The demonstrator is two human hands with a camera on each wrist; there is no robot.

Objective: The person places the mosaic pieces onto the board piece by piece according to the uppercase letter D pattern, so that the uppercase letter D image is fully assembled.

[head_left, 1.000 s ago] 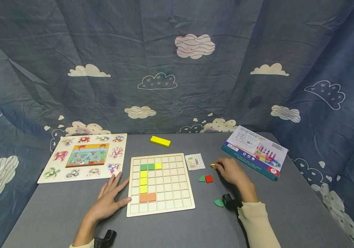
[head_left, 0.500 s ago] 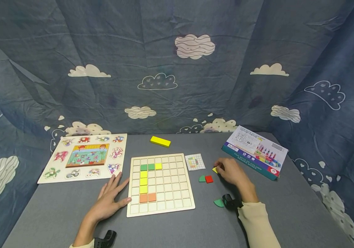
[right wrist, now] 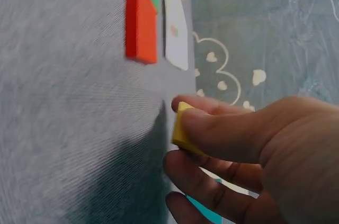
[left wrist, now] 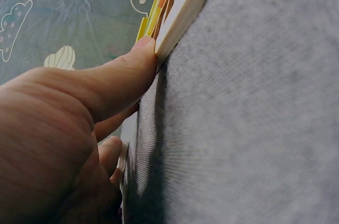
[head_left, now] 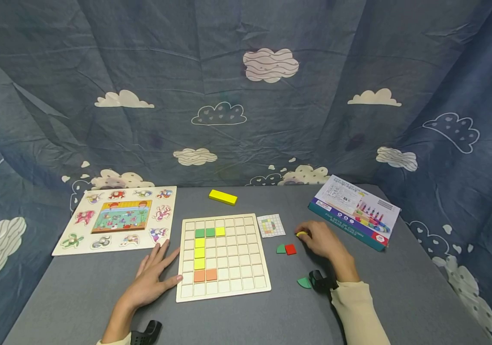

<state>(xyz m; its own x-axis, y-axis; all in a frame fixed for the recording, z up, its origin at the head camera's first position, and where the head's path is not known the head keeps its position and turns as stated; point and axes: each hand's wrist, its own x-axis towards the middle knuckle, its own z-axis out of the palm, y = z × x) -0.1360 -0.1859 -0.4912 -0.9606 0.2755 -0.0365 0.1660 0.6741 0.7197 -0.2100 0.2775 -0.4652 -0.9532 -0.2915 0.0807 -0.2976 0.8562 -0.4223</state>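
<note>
My right hand [head_left: 320,238] pinches a small yellow tile [right wrist: 183,128] between thumb and fingers, close above the table right of the pattern card [head_left: 271,225]; most of the tile is covered by the fingers. My left hand [head_left: 153,275] lies with straight, spread fingers at the left side of the wooden grid board [head_left: 237,290], its thumb touching the board's edge. Green, yellow and orange tiles form a bracket-like shape in the board's left part. A red tile [head_left: 290,249] and a green quarter-round piece [head_left: 280,248] lie side by side below the card.
Another green quarter-round piece [head_left: 303,282] lies by the right wrist's camera. A yellow block [head_left: 223,197] is behind the board. At back left lies a sea-animal puzzle board [head_left: 77,242], at back right a toy box [head_left: 353,211]. A cloud-patterned curtain hangs behind.
The yellow tile has turned in my right fingers and shifted slightly right, with less of it showing than half a second ago. My left hand has stayed still.
</note>
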